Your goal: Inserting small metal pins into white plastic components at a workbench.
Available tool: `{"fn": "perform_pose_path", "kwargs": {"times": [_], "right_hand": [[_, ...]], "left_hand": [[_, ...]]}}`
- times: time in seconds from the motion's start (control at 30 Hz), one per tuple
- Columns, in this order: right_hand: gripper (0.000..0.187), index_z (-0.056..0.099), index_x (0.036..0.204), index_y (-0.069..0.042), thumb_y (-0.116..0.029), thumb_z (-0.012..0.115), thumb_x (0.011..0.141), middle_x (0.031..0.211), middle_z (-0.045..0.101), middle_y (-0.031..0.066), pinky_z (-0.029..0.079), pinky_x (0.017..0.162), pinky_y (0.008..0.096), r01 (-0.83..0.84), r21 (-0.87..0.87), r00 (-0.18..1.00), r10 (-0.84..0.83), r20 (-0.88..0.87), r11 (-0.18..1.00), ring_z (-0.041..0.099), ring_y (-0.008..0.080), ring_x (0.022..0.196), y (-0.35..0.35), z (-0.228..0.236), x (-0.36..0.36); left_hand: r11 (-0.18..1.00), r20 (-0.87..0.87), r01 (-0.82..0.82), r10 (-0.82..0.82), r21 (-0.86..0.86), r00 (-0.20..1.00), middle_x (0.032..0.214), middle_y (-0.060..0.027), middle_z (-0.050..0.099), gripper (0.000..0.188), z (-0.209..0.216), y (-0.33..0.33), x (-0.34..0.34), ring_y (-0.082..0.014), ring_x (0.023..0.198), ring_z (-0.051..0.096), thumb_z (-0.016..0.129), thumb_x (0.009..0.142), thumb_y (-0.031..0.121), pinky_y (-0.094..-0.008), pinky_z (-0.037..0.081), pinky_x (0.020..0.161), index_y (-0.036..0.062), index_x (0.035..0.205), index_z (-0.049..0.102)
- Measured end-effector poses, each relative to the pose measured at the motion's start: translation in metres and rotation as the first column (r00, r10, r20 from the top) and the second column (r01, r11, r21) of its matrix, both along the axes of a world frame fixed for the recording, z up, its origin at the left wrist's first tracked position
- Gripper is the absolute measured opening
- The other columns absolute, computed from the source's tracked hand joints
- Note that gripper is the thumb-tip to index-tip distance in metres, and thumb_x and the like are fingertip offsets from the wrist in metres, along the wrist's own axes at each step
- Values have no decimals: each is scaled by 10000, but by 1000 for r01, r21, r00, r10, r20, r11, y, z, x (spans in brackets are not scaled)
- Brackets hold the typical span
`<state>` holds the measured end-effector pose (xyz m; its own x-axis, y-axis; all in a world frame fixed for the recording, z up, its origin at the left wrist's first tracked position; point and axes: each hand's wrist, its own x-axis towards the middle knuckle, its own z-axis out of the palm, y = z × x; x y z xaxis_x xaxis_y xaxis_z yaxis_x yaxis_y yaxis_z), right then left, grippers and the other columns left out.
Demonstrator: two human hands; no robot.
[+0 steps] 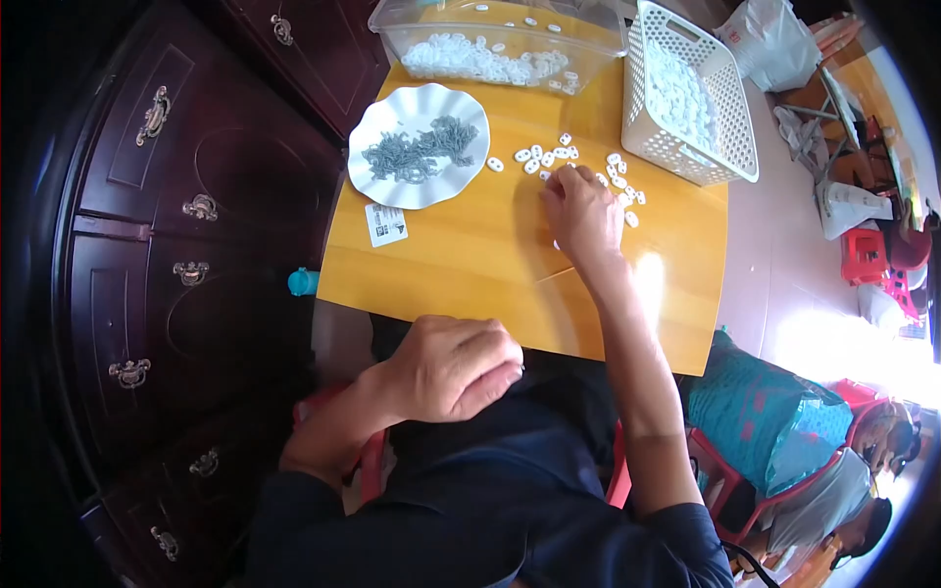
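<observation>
Fingers of the right hand (582,211) curl down onto the white rings (573,162) scattered on the wooden table (470,255), just beside the white basket (730,127); whether they pinch one I cannot tell. The left hand (453,367) rests loosely closed at the table's near edge, nothing visible in it.

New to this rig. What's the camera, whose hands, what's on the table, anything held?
One picture, from a fisheye camera worn on a person's head, looking down; straight edges bend near the rim. Both bare hands are the wearer's. The right hand reaches among small white pieces scattered on the wooden table. The left hand is curled near the table's front edge; what it holds, if anything, is hidden. Also there: a white plate of grey pieces, a clear tub and a white basket, both with white pieces.
</observation>
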<state>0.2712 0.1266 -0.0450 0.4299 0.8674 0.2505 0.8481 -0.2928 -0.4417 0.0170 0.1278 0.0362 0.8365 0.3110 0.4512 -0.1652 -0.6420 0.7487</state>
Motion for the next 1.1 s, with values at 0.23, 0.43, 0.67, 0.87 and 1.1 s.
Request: {"fn": "perform_pose_path", "kwargs": {"times": [0.23, 0.43, 0.67, 0.87, 1.1], "right_hand": [[94, 648, 946, -39, -80, 731, 931, 791, 635, -17, 468, 655, 240, 49, 112, 611, 59, -789, 992, 577, 54, 714, -61, 30, -18], [92, 650, 1049, -53, -60, 699, 972, 903, 696, -17, 479, 703, 209, 203, 202, 124, 179, -976, 958, 615, 46, 803, -121, 21, -44], [125, 726, 1091, -34, -86, 715, 978, 992, 732, -4, 523, 770, 225, 353, 127, 35, 122, -992, 927, 673, 77, 908, -147, 9, -51], [117, 686, 1112, -24, -61, 664, 1003, 987, 713, 12, 524, 769, 226, 318, 174, -28, 193, -981, 932, 645, 82, 840, -154, 5, -46], [130, 666, 1137, -8, -53, 632, 1020, 955, 695, 7, 529, 762, 222, 375, 190, -19, 212, -977, 907, 634, 68, 823, -156, 3, -51]], "left_hand": [[976, -142, -182, 164, -124, 976, 750, -104, 653, 91, -26, 6, 8, -290, 648, 671, 695, 918, 50, -378, 507, 576, 54, 909, 604], [957, -153, -236, 211, -171, 966, 766, -129, 654, 78, -39, 2, 38, -316, 669, 673, 671, 938, 43, -400, 504, 585, 46, 923, 594], [957, -200, -171, 125, -234, 972, 767, -135, 648, 59, -45, -15, 65, -335, 682, 670, 647, 956, 40, -407, 504, 594, 43, 928, 595], [969, -197, -159, 121, -188, 973, 783, -128, 633, 37, -48, -22, 78, -244, 664, 624, 630, 984, 35, -347, 492, 621, 13, 971, 604], [979, -250, -162, 128, -123, 960, 826, -141, 668, 56, -48, -26, 84, -264, 709, 662, 631, 989, 55, -349, 515, 653, 8, 971, 605]]}}
